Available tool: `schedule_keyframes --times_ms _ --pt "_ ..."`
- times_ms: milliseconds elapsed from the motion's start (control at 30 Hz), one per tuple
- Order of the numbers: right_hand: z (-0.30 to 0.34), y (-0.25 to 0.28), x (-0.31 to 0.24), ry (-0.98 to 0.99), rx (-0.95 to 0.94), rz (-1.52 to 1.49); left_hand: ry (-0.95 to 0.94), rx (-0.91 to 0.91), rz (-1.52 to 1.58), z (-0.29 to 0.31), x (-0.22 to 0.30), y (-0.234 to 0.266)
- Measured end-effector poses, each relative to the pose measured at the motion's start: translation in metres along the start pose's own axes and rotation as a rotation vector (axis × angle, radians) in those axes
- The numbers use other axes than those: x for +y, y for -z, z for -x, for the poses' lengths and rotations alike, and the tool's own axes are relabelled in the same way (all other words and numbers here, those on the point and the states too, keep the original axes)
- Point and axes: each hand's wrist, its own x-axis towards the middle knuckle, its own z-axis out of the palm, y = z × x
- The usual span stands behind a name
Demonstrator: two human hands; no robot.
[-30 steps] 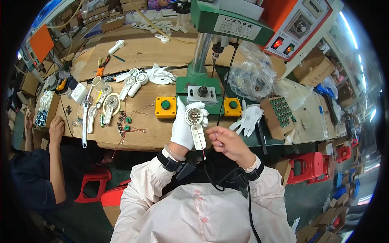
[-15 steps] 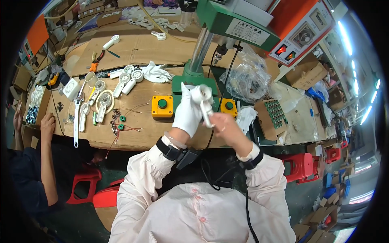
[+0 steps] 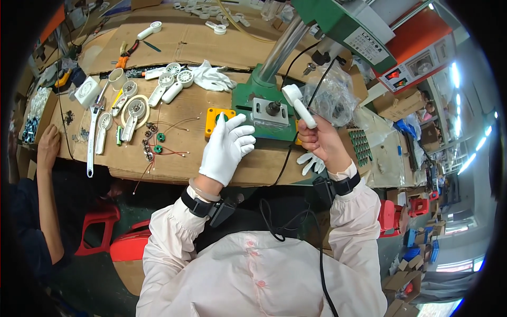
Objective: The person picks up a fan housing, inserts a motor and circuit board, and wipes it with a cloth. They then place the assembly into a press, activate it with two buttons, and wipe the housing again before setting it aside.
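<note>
My right hand [image 3: 326, 141], bare, grips the handle of a white handheld fan housing [image 3: 302, 110] whose round head points up and away. The housing is raised right of the green bench press [image 3: 248, 98]. On the press base is a metal plate [image 3: 260, 112] with a dark round fixture [image 3: 273, 108] standing on it. My left hand [image 3: 226, 152] wears a white glove and holds nothing, its fingers stretched out and partly apart. It is in front of a yellow box with a green button [image 3: 213, 117], partly hiding it.
Several fan housings [image 3: 170, 91], an adjustable wrench [image 3: 95, 134] and wired small parts [image 3: 158, 142] lie on the left. A white glove [image 3: 210, 77] lies behind. A box of green circuit boards [image 3: 360, 148] stands right, near a clear plastic bag [image 3: 334, 100]. Another person's hand [image 3: 49, 141] rests at the table's left edge.
My hands have parted. The left has let go of the fan housing and moved left; the right has carried it to the right. The press plate and its fixture now show; the view has shifted.
</note>
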Motion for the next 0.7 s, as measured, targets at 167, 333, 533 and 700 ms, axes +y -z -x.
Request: schedule_keyframes --times_ms 167,333,533,700 --pt "-0.004 -0.019 0.012 0.065 0.186 0.345 0.027 -0.034 -0.008 -0.001 0.001 0.003" --pt "-0.018 -0.014 0.029 0.413 0.295 1.016 0.011 -0.083 -0.232 -0.011 0.006 -0.010" --pt "-0.021 -0.020 0.030 0.294 0.322 1.135 -0.518 0.086 -1.054 -0.058 -0.007 -0.048" --pt "-0.018 -0.015 0.028 0.302 0.288 1.173 -0.507 0.032 -1.258 -0.085 -0.018 -0.062"
